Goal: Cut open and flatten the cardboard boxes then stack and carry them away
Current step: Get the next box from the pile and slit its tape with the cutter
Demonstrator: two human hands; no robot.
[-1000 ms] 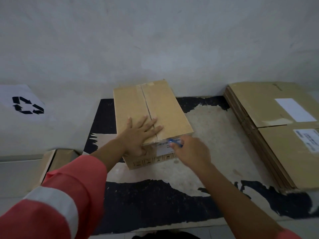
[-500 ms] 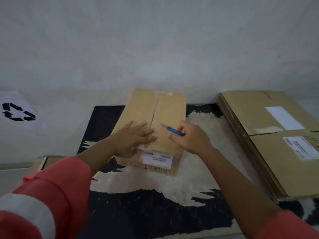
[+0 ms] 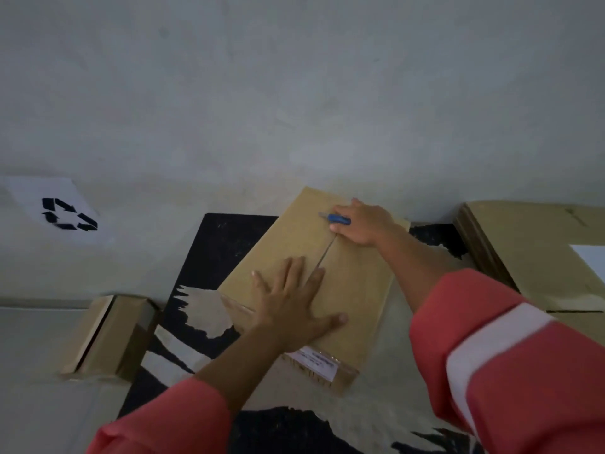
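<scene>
Both hands work: left hand [image 3: 291, 306] flat on the box [image 3: 347, 290]; right hand [image 3: 366, 224] grips a blue-handled cutter [image 3: 337, 219] at its far end, box lengthwise away.

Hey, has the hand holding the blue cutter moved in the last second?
Yes. The right hand with the blue cutter went forward toward the wall, from mid-mat to the black mat's far edge.

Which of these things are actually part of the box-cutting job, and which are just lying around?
In the job: cardboard box pressed by the left hand; blue knife in the right hand; stack of flattened boxes; small box at left, probably waiting.
Lying about: recycling-symbol sheet; worn black mat underneath.
</scene>
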